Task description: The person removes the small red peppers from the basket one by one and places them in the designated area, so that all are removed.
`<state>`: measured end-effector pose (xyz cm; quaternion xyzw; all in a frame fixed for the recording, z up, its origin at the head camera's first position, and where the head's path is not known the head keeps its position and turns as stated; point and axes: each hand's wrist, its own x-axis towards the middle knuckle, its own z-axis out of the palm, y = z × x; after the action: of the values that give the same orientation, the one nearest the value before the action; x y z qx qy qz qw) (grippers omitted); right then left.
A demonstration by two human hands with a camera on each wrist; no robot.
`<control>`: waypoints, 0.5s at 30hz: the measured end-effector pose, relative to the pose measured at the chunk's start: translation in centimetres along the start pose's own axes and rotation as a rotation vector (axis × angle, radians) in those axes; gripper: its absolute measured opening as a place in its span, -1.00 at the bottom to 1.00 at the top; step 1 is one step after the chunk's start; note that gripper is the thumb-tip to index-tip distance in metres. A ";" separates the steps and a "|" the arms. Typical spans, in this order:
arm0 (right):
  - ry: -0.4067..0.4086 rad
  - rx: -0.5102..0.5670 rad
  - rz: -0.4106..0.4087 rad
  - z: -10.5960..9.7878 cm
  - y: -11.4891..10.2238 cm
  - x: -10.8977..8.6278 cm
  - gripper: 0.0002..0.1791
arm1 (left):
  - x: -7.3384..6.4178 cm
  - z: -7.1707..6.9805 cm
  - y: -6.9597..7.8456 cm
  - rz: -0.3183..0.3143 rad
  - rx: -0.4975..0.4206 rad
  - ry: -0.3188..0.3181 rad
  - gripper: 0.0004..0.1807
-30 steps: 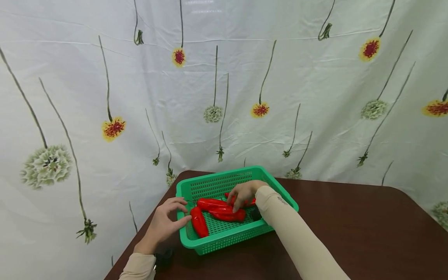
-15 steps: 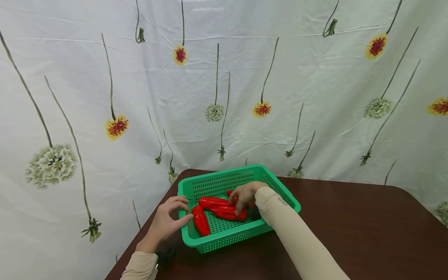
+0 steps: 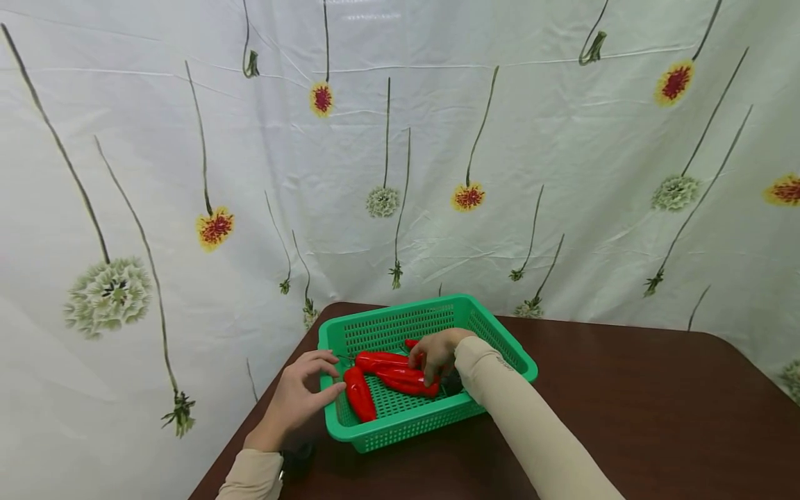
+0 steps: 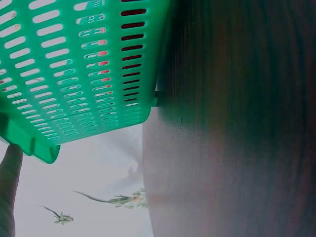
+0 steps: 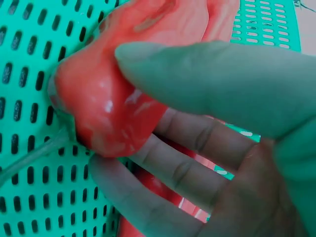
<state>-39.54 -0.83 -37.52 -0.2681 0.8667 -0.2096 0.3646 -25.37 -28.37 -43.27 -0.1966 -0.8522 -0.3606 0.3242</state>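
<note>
Head view: green basket is seen at lower centre, with red peppers inside. Upper left in the right wrist view, one pepper is pinched between thumb and fingers of the right hand. Left hand, partly spread, is rested at the basket's left rim.

Several glossy red peppers lying in green slotted basket; stemmed pepper held in right fingers.

Long cream sleeves reach to the wrists, just behind the bare left hand and right hand. The right sleeve bears a dark marking, too small to read, near its cuff; a black object sits under the left wrist.
</note>
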 end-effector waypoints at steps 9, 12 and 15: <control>0.005 -0.035 -0.029 0.1 0.2 -0.4 -0.55 | -0.1 -0.1 0.3 -0.019 -0.010 -0.001 -0.77; 0.002 -0.012 -0.042 0.1 0.1 -0.7 -0.55 | -0.2 -0.1 0.4 -0.018 -0.012 0.001 -0.77; -0.011 0.023 -0.059 0.0 0.0 -0.7 -0.55 | -0.2 -0.1 0.4 -0.018 -0.010 0.003 -0.77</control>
<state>-39.11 -0.41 -37.10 -0.2904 0.8540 -0.2289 0.3660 -24.95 -28.22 -43.20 -0.1900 -0.8516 -0.3679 0.3214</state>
